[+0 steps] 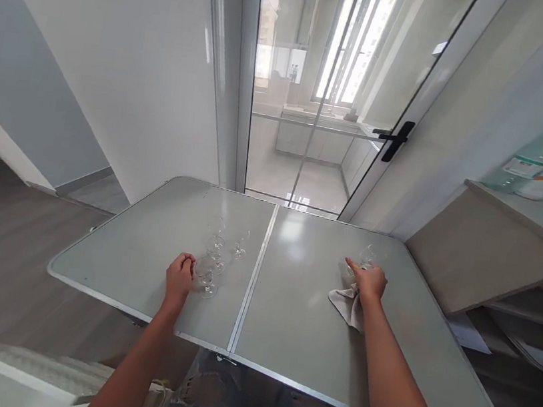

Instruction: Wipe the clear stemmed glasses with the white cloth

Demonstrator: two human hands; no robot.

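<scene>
Hands, head view. Left hand (179, 278): lower half of frame, left of centre, fingers curled in at the bowl of a clear stemmed glass (204, 268); cannot tell whether they pinch its rim. That piece is at the lower end of a loose cluster of small glasses (216, 244), left of the table's metal seam (255, 275). Right hand (370, 282): right of centre, index finger extended leftward, rest folded down over grey cloth (348, 307); grip hidden. 1 other glass (368, 252) shows just behind it. Table (296, 315) pale, glossy. Upper centre: glass door (310, 141), black handle (396, 141). Far right: plastic bottles (540, 177).
</scene>
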